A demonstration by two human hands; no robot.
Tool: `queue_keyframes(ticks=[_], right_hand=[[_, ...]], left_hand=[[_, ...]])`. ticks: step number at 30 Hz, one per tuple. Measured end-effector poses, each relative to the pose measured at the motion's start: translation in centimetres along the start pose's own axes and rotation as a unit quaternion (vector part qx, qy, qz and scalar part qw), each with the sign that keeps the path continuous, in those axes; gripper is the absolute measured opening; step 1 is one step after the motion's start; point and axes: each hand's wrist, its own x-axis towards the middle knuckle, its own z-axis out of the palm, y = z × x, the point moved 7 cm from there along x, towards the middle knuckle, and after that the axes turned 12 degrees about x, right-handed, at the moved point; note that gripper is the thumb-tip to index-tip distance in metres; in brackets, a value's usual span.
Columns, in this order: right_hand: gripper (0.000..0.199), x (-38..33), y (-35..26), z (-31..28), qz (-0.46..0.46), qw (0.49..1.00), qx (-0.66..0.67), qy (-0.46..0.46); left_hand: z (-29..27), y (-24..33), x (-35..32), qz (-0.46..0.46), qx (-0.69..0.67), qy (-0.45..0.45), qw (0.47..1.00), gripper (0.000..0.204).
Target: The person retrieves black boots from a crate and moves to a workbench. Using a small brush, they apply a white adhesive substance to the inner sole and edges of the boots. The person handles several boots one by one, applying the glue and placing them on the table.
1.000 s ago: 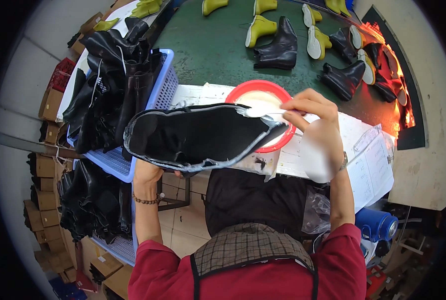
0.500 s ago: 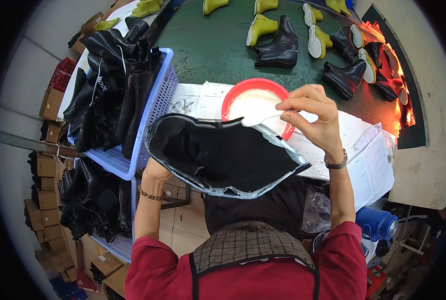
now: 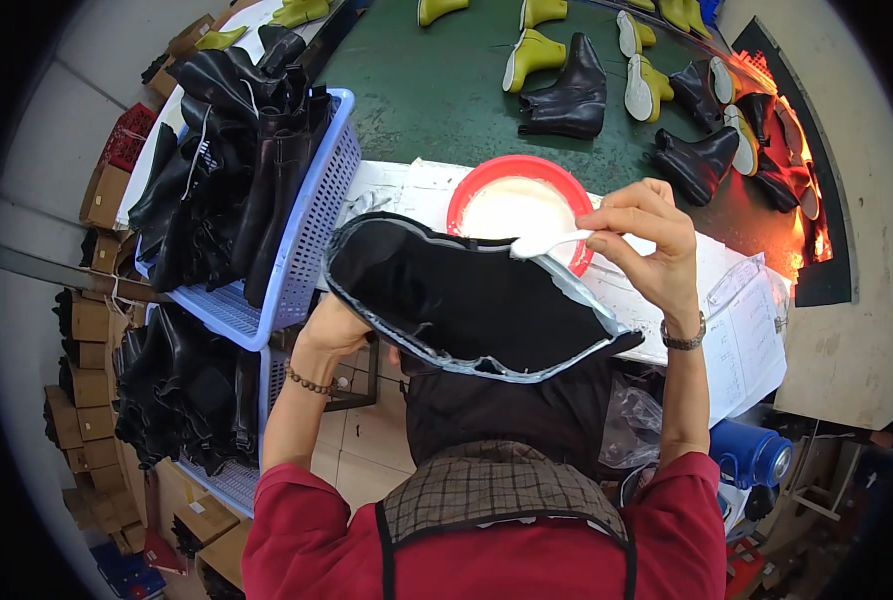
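Observation:
My left hand (image 3: 329, 328) grips a black boot upper (image 3: 467, 300) from below and tilts its open, grey-edged underside toward me. My right hand (image 3: 649, 235) pinches a small white brush (image 3: 547, 243) whose glue-coated tip touches the upper's far rim. Just behind the tip stands a red bowl (image 3: 472, 190) filled with white glue, on the paper-covered table edge (image 3: 747, 330).
A blue plastic basket (image 3: 312, 235) heaped with black boot uppers stands at my left, a second one (image 3: 232, 480) lower down. Finished black boots (image 3: 567, 100) and yellow lasts (image 3: 532, 55) lie on the green conveyor (image 3: 437, 90). Cardboard boxes (image 3: 87, 330) line the far left.
The boot upper has been turned from lying flat to showing its open underside. My right hand has moved the brush from the bowl to the upper's rim.

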Motion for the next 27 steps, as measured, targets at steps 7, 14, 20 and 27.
queue_keyframes(ticks=[7,14,20,27], right_hand=[[0.018,1.3,-0.7,0.0,-0.021,0.999,-0.027,-0.025],[0.016,1.8,-0.9,0.6,-0.025,0.996,-0.037,-0.073],[0.016,3.6,-0.3,2.8,-0.054,0.992,-0.013,-0.117],[0.017,0.2,11.2,-2.1,0.173,0.968,0.134,0.123]], left_hand=[[1.7,-0.6,-0.3,-0.112,0.011,0.020,0.993,0.052],[4.7,-0.1,0.0,-0.153,0.048,-0.080,0.984,0.058],[7.0,-0.5,0.2,-0.199,0.032,-0.116,0.973,0.055],[2.8,-1.1,1.6,-0.172,-0.107,0.005,0.979,0.040]])
